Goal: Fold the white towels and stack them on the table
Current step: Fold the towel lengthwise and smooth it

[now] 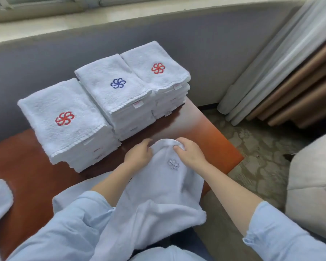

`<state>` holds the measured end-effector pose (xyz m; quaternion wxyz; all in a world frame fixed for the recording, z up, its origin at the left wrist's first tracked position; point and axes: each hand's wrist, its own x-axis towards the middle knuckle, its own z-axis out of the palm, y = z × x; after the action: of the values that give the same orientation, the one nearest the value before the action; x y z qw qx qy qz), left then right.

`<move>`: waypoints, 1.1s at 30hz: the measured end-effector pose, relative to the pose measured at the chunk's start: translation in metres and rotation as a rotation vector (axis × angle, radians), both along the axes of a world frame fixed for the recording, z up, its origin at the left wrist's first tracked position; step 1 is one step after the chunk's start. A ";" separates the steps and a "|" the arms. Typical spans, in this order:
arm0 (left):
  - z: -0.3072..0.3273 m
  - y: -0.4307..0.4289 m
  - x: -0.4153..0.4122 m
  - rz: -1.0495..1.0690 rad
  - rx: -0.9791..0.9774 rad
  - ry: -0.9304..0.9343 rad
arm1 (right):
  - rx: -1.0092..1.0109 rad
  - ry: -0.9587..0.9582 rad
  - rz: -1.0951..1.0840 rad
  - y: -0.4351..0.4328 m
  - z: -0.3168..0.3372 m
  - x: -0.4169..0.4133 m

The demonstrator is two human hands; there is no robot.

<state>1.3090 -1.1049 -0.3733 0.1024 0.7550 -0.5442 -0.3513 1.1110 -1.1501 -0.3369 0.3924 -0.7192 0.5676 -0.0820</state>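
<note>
The reddish wooden tabletop (26,166) spans the middle of the view, from about 8 o'clock round to 3 o'clock. On its far part stand three piles of folded white towels, side by side and touching. The left stack (64,119) is at 10 o'clock and topped with a red emblem. The middle stack (113,91) at 11 o'clock carries a blue one, and the right stack (156,70) at 12 o'clock a red one.

The loose towel (158,194) lies at 6 o'clock, unfolded and rumpled. Its far end is raised just in front of the stacks and the rest trails down over the person's lap.

Both hands hold that far edge, close together, with a hump of cloth between them. The left hand (139,155) has its fingers curled over the bunched hem, and the right hand (190,153) pinches a fold of the same edge.

A pale grey mark (173,164) shows just below the right hand, probably the back of the embroidery.

The cloth looks light, soft and limp, so it will sag wherever it is unsupported and will not keep a crease unless pressed flat. The terry pile should grip well rather than slip. The best hold is likely at the two hem corners, with the hands drawn apart along the edge until the towel hangs square, and the mark turned so it ends face up like those on the piles
</note>
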 end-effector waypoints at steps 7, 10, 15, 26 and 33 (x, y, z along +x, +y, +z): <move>0.040 -0.062 -0.055 0.079 -0.302 -0.103 | -0.087 0.070 -0.095 -0.038 0.018 -0.064; 0.055 -0.091 -0.083 0.061 -0.442 -0.112 | -0.093 0.080 -0.153 -0.057 0.017 -0.092; 0.055 -0.126 -0.120 -0.071 -0.447 -0.065 | -0.042 0.113 -0.230 -0.085 0.006 -0.128; 0.019 -0.120 -0.138 -0.184 -0.102 -0.039 | 0.076 0.147 0.024 -0.116 -0.026 -0.145; 0.005 -0.057 -0.108 0.033 0.002 -0.063 | 0.050 0.099 0.238 -0.094 -0.041 -0.091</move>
<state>1.2013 -1.1623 -0.3684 0.0903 0.7745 -0.5344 -0.3261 1.0198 -1.2443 -0.3781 0.3885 -0.7747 0.4986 0.0148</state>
